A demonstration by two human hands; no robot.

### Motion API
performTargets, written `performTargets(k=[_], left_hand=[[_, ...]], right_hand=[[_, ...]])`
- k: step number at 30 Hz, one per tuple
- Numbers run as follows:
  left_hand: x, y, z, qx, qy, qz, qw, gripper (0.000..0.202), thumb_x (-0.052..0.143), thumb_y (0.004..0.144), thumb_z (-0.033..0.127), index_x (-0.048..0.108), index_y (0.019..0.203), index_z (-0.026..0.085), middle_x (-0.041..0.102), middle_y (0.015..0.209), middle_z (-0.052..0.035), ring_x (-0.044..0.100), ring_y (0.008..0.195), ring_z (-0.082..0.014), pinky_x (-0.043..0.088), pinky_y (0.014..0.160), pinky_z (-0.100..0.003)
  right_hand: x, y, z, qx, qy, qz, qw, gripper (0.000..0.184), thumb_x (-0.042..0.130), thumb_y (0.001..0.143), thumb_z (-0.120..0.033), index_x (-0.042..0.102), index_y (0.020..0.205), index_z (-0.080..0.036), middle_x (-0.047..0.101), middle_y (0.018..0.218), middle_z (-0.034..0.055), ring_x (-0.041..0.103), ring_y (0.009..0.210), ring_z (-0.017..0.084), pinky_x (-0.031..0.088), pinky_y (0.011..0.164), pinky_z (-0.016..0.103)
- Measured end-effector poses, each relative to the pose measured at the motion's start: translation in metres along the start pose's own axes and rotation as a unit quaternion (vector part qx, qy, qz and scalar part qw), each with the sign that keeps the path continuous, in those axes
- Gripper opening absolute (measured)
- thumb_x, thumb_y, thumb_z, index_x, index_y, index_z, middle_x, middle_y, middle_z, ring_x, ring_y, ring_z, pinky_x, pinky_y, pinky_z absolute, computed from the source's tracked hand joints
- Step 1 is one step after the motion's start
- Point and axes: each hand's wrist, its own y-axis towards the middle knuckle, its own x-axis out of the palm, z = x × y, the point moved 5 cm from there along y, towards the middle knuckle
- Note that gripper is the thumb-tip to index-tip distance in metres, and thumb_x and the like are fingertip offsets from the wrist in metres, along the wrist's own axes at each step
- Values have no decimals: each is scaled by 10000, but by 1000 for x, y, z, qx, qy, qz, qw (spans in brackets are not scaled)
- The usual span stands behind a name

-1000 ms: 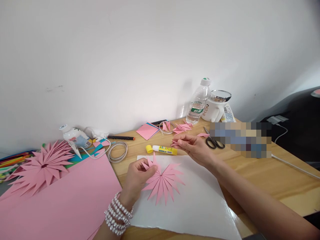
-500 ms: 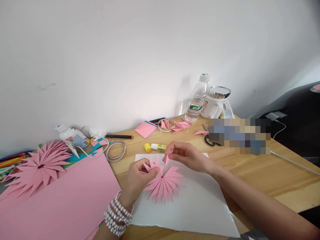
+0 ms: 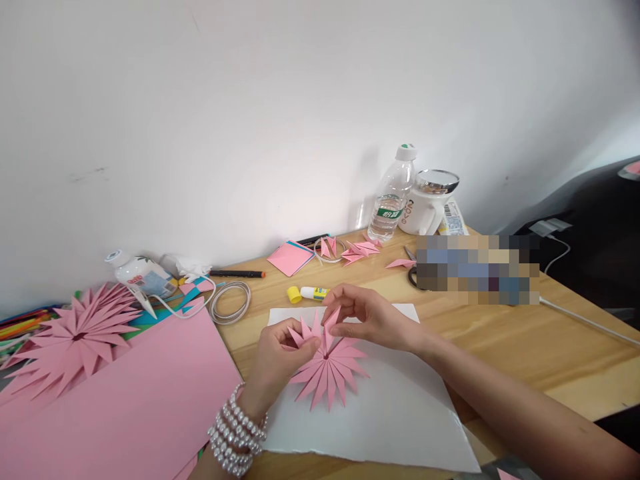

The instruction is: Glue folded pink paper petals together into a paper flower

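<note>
A pink folded-paper star (image 3: pixel 330 377) with many points rests over a white sheet (image 3: pixel 395 413). My left hand (image 3: pixel 285 350), with pearl bracelets at its wrist, pinches the star's upper left points between thumb and fingers. At the star's top, my right hand (image 3: pixel 367 317) holds a single folded pink paper piece (image 3: pixel 331 325) between thumb and fingers. The piece's lower end meets the star near its centre; whether it is tucked in I cannot tell. Just behind my right hand lies an uncapped glue stick (image 3: pixel 313 293), with its yellow cap (image 3: pixel 294 295) beside it.
Finished pink stars (image 3: pixel 80 337) and large pink paper (image 3: pixel 150 400) lie at left. A white bottle (image 3: pixel 145 273) and coiled cable (image 3: pixel 231 303) stand behind them. Farther back are loose pink pieces (image 3: pixel 360 250), a water bottle (image 3: pixel 393 193), a mug (image 3: pixel 425 207) and scissors (image 3: pixel 413 273).
My right hand has moved slightly left and down, bringing the folded paper piece from above the star to its upper edge. The left hand keeps its pinch on the star.
</note>
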Motion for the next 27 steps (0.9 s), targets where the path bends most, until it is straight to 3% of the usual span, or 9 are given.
performTargets(k=[4,10,16,27], left_hand=[[0,1,1,4,2,-1,1000,341,686,603,382,444,511,159,328,455,83,219,402,-31,158,383,-171],[0,-1,2,-7,-8,13,1000,342,681,606,370,436,500,157,329,456,82,219,407,-32,159,390,-176],[1,-2,1,-14,-29,41,999,341,688,598,377,453,502,151,333,447,82,234,407,-33,159,393,-174],[0,1,-4,-22,-33,38,999,347,705,579,393,467,502,152,378,436,75,254,390,-33,173,384,-172]], right_hand=[[3,1,4,20,-13,15,1000,270,681,700,-336,558,877,-174,568,709,-5,546,631,108,470,611,255],[5,2,8,20,-23,17,999,208,658,722,-295,594,874,-168,577,743,7,537,637,101,452,615,244],[7,0,7,22,-33,25,999,200,660,713,-287,580,854,-170,557,675,-16,550,631,110,450,619,252],[14,-1,10,48,-1,16,999,274,681,683,-264,515,884,-179,557,658,-26,610,643,141,469,618,281]])
